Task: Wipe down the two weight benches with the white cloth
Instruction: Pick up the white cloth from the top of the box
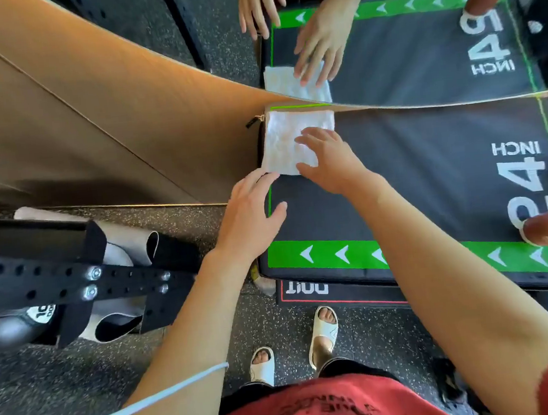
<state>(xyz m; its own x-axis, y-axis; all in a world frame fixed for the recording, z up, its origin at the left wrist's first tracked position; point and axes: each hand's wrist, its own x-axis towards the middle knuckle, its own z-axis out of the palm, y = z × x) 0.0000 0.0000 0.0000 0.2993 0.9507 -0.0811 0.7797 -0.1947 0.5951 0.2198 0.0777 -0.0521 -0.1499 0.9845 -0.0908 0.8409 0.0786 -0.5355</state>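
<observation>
White cloth point(288, 142) is folded flat on the far left corner of the black padded bench point(430, 172), right up against the mirror point(417, 43). It looks soft, thin and light, so it'll probably bunch up or skid on that smooth vinyl unless you press down flat. Right hand point(331, 160) lies on it with fingers spread, not gripping. Left hand point(250, 214) rests open on the bench edge, holding nothing.

White cloth point(288, 142) at 12 o'clock on a black pad point(429, 165), green-striped with white arrows and lettering at 3 o'clock.
</observation>
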